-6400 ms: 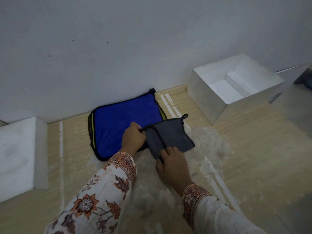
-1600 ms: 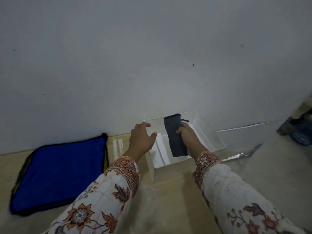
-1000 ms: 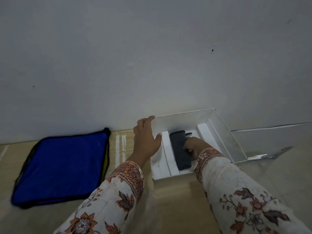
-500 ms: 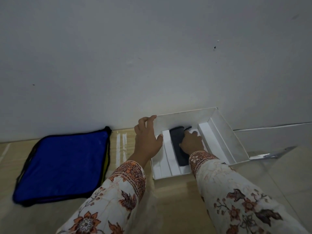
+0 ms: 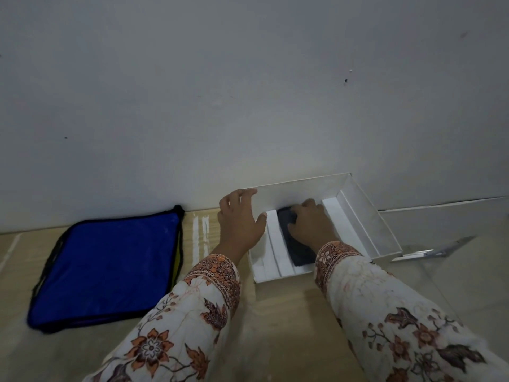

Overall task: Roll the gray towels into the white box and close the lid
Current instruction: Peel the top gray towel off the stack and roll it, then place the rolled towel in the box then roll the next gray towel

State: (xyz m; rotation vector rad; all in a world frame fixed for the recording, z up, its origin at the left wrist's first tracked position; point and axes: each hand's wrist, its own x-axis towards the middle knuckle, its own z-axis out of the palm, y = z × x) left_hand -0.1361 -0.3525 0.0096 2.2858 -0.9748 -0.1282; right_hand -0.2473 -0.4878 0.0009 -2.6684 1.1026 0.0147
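Now the right hand (image 5: 308, 224) presses the gray towel (image 5: 301, 253) inside the white box (image 5: 382, 230), fingers curled on it.

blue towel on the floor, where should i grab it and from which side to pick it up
Probably the black loop at the far right corner of the blue towel, pinched from above. The towel lies flat on the floor by the wall, so its middle offers nothing to grip, while the loop sticks out. Its near right edge, closest to the left hand, also works.
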